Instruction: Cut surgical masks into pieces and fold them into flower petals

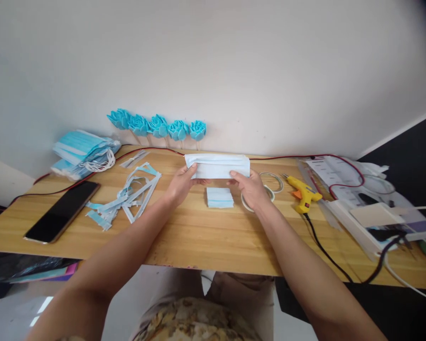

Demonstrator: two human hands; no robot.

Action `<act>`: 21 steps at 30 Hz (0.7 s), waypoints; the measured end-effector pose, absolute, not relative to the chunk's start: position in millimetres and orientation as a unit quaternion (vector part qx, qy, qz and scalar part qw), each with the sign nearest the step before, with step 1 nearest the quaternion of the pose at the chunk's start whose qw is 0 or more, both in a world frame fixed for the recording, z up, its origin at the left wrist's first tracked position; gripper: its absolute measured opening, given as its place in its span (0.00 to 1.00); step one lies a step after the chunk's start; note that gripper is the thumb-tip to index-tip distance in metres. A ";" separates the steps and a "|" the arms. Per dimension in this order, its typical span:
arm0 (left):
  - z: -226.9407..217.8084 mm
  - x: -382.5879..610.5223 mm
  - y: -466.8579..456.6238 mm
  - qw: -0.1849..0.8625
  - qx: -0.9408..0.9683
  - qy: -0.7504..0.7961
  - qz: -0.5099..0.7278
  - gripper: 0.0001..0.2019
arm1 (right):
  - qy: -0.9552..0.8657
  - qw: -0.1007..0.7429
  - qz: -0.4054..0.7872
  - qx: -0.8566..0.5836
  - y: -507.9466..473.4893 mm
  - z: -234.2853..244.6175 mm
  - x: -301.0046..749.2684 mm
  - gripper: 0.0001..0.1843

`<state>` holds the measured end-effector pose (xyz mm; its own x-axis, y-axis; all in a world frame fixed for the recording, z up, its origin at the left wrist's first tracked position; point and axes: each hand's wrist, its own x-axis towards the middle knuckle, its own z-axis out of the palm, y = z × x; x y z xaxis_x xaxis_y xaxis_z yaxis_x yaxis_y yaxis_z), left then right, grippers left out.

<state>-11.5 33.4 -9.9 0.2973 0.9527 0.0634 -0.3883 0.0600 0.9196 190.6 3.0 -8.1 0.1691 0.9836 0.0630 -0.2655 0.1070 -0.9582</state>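
Observation:
A pale blue-white pleated face mask piece point(216, 166), with no ear loops showing, is stretched level above the table between my two hands. My left hand point(182, 182) pinches its left end, thumb on the near face. The right end is gripped by my right hand point(250, 187), with the thumb on top and the fingers behind. Just below, a small stack of folded mask pieces point(220, 198) lies on the wooden table point(199, 237). Two rolls of tape, one a tape roll point(273, 182) in plain sight, rest by my right hand, which partly covers the nearer one.
Cut mask strips point(128, 196) and a phone point(64, 210) lie to the left, near a pile of masks point(83, 149). Several blue flowers on sticks point(158, 126) lean against the wall. On the right are a yellow glue gun point(305, 193), cables and a white box point(355, 232).

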 end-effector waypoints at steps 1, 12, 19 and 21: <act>-9.7 -11.1 32.8 0.662 0.463 0.302 0.506 0.22 | -0.400 0.624 0.501 -0.447 2.9 -8.4 189.8 0.13; -15.3 -7.0 32.1 0.666 0.489 0.278 0.490 0.21 | -0.392 0.632 0.489 -0.457 4.4 -10.2 187.0 0.17; -13.6 -7.2 31.6 0.677 0.475 0.261 0.498 0.20 | -0.406 0.630 0.488 -0.446 4.9 -11.6 187.4 0.21; -12.4 -7.5 30.9 0.678 0.473 0.264 0.497 0.20 | -0.406 0.630 0.492 -0.444 4.8 -11.9 187.6 0.20</act>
<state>-7.5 30.9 -12.4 0.3673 0.9233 0.1123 -0.4235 0.0586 0.9040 187.6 4.8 -11.9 0.1870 0.9795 0.0744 -0.2599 0.1224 -0.9578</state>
